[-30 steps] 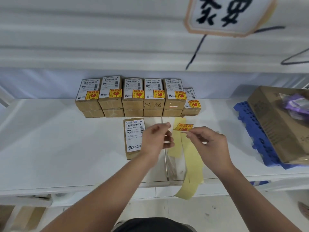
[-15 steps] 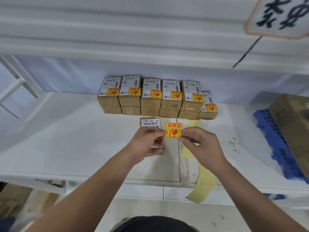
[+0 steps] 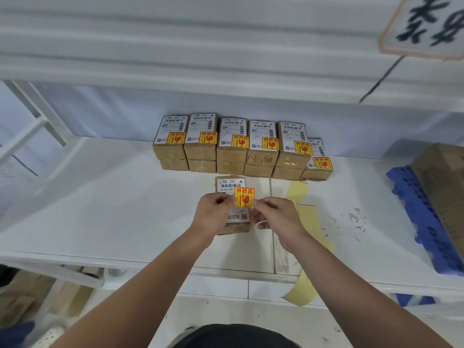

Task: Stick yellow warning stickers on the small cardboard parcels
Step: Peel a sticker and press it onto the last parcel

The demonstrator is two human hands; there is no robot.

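1. Hands: my left hand (image 3: 213,214) pinches the left edge of the sticker (image 3: 244,197), and my right hand (image 3: 276,217) pinches its lower right corner. They are close together, both clamped on the one sticker, which is stretched flat between them.
2. Location: the sticker is over the upper half of the loose parcel (image 3: 237,218). That parcel lies flat on the worktop (image 3: 113,209), just in front of the finished parcels (image 3: 231,146). I can't tell whether the sticker touches the label yet.
3. Reference: the visible tops in the back row carry the sticker at the near right corner of the white label, clear of the barcode. Mine sits just under the barcode, so it probably wants to come toward me first.
4. Technique: keep it taut and square to the parcel edges. Land one edge, then roll the rest down to avoid bubbles and creases.
5. Nothing is pinning the parcel, and a light box may slide. Press straight down, not sideways.
6. After contact, free one hand, wipe a flat finger across and rub the corners.
7. Risk: the adhesive likely grabs the paper label at once, and re-peeling could tear it. Align, then commit.
8. The backing strip (image 3: 297,190) lies to the right and hangs over the front edge. Keep my right wrist off it.
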